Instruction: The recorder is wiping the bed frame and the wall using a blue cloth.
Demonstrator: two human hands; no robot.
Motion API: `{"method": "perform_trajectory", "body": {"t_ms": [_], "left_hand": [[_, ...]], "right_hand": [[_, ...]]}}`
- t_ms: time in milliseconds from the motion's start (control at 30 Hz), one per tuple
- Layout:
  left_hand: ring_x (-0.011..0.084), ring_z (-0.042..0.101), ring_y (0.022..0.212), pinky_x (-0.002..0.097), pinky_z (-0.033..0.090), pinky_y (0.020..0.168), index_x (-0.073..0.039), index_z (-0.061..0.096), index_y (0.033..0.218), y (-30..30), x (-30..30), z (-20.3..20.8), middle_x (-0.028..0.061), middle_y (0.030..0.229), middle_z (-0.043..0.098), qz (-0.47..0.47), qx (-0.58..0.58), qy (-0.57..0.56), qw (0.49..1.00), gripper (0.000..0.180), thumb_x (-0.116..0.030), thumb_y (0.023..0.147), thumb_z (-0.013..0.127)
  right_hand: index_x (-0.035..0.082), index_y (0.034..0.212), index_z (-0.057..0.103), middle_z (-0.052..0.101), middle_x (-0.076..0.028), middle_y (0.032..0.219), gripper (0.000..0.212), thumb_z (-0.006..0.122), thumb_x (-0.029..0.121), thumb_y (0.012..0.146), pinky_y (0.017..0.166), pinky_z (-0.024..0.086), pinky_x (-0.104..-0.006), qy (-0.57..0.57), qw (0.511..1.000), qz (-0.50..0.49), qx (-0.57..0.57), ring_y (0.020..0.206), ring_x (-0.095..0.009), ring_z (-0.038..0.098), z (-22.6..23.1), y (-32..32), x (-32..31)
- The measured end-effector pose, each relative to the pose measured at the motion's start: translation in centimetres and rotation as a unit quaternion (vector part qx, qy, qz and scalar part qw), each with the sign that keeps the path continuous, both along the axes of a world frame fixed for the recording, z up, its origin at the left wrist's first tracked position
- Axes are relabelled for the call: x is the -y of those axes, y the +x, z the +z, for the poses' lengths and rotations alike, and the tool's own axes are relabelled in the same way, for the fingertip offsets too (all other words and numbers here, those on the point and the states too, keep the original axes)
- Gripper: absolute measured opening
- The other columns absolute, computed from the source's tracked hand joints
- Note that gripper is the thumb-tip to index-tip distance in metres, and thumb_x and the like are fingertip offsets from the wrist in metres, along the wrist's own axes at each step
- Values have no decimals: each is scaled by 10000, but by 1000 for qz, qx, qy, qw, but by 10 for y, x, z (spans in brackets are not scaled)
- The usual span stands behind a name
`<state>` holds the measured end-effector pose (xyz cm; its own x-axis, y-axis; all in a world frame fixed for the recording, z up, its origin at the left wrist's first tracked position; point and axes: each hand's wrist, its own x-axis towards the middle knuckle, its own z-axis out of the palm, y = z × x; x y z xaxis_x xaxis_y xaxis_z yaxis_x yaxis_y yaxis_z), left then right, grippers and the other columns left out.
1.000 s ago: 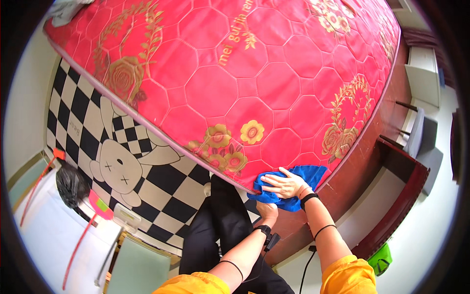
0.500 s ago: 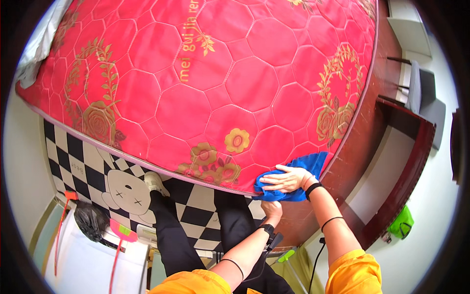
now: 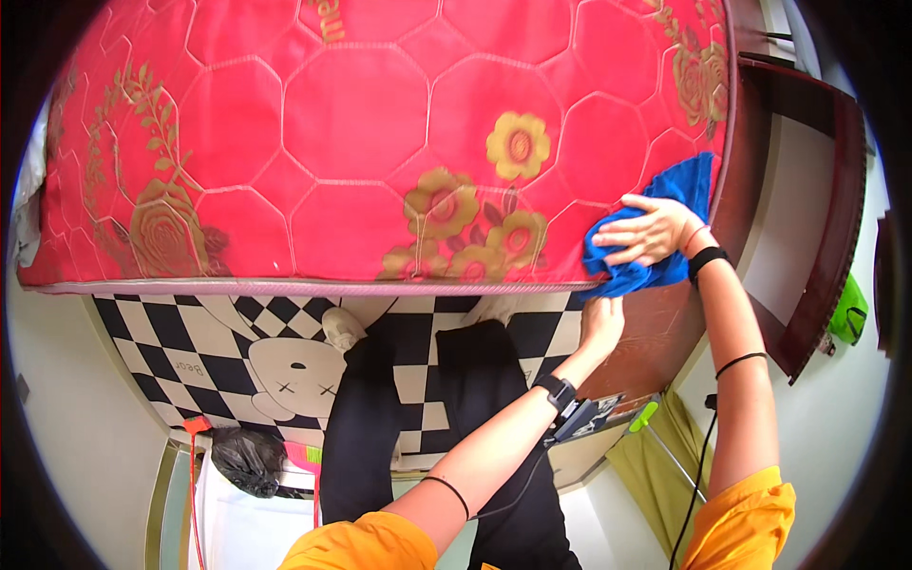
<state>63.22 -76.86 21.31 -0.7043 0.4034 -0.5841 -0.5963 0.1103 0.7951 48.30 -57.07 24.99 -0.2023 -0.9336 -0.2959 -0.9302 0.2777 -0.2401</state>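
Note:
A blue cloth (image 3: 686, 182) lies bunched over the near right corner of a red quilted mattress (image 3: 356, 114) with gold flower prints. My right hand (image 3: 654, 231) presses down on the cloth from above, fingers stretched out and thumb apart. Just below it, at the mattress's near edge, is my left hand (image 3: 600, 325), its fingers curled up against the cloth's lower rim. Cloth and mattress edge hide those fingertips, so what they grip is not visible.
A dark red wooden cabinet (image 3: 825, 228) stands right of the mattress, a green bag (image 3: 848, 312) beside it. Below the near edge lies a black-and-white checkered mat (image 3: 161, 328) under my feet. A black plastic bag (image 3: 249, 459) and a red-handled tool (image 3: 196, 427) are at lower left.
My view has shifted, so the mattress corner, cloth and both hands appear farther right and higher. Both hands stay at the cloth on the corner.

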Motion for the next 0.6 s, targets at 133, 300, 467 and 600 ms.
{"method": "perform_trajectory", "body": {"t_ms": [133,300,467,600], "left_hand": [[459,609,993,512,478,852,17,641,1065,1,-1,5,280,1044,654,22,-24,-18,999,326,-254,1010,468],[458,577,1028,508,446,883,32,603,1122,9,1,1,279,1098,627,49,-40,22,998,274,-185,1017,473],[464,543,1090,502,417,946,50,559,1206,25,-5,-16,295,1168,593,76,-69,64,993,300,-180,1029,483],[436,557,1043,486,420,910,50,587,1160,28,-13,-13,268,1134,611,148,-66,90,983,283,-186,1034,495]], "right_hand": [[348,1351,471,386,44,1568,497,538,422,864,1167,259,-554,25,1000,-8,-15,1388,-137,435,-2,10,1],[376,1171,559,505,50,1459,384,612,416,793,1107,348,-613,20,999,-27,-37,1282,-129,524,-1,12,2],[370,1168,568,534,24,1420,330,573,392,838,1103,340,-639,-28,996,-50,-72,1233,-156,564,-6,16,-1],[323,1214,555,535,-61,1441,361,547,297,854,1113,327,-635,-56,994,-91,-28,1259,-234,571,0,17,-2]]}}
